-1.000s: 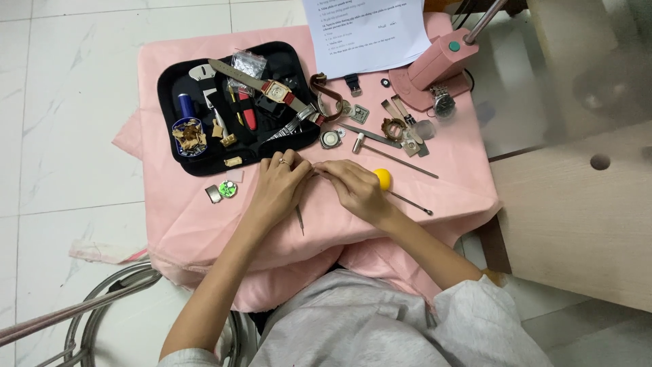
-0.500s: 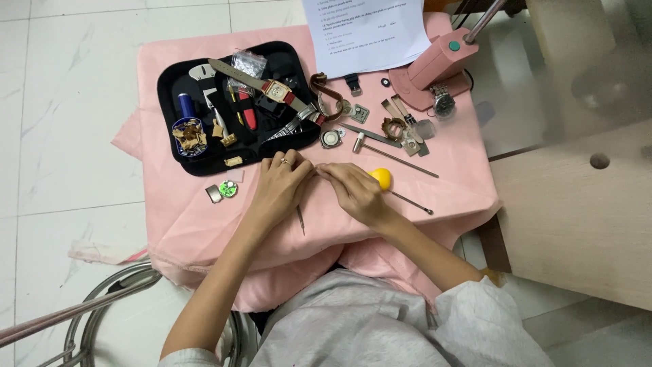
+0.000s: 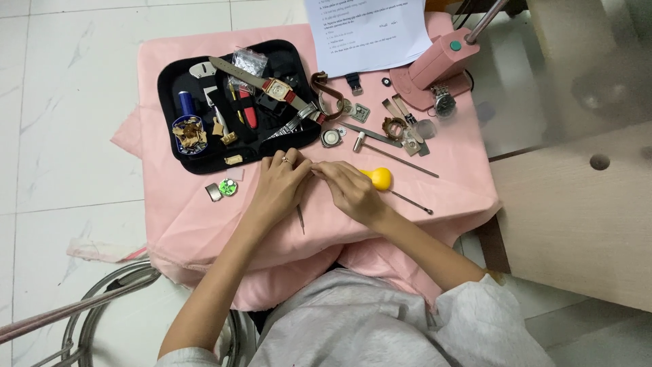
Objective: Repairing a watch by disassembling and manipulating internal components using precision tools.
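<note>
**Two hands meet over a pink-covered worktop**

Both hands sit at the centre of the frame, fingertips together on some small part too tiny to make out. The left hand (image 3: pixel 284 185) is curled, fingers bent down onto the pink cloth (image 3: pixel 190 217), with a ring on one finger; whether it pinches the part itself cannot be told. The right hand (image 3: pixel 350 190) is likewise curled, its fingertips touching those of the left; its grip is hidden too. A thin metal pin tool (image 3: pixel 300 219) lies on the cloth just below the left hand, pointing towards the lower edge of the frame.

Just right of the right hand lies a yellow-handled tool (image 3: pixel 382 179), its slim shaft running out to the right. Left of the left hand rest a small green round part (image 3: pixel 228 187) and a small grey metal piece (image 3: pixel 214 192), side by side.

Above the hands, in the upper left, an open black tool case (image 3: pixel 176 153) holds a wristwatch with a brown strap (image 3: pixel 275 88), a blue-handled tool (image 3: pixel 186 103) and other small implements. Upper right of the hands stands a pink press (image 3: pixel 435 68), partly under a printed sheet of paper (image 3: pixel 367 30). A small hammer (image 3: pixel 380 151) lies between case and press.
</note>
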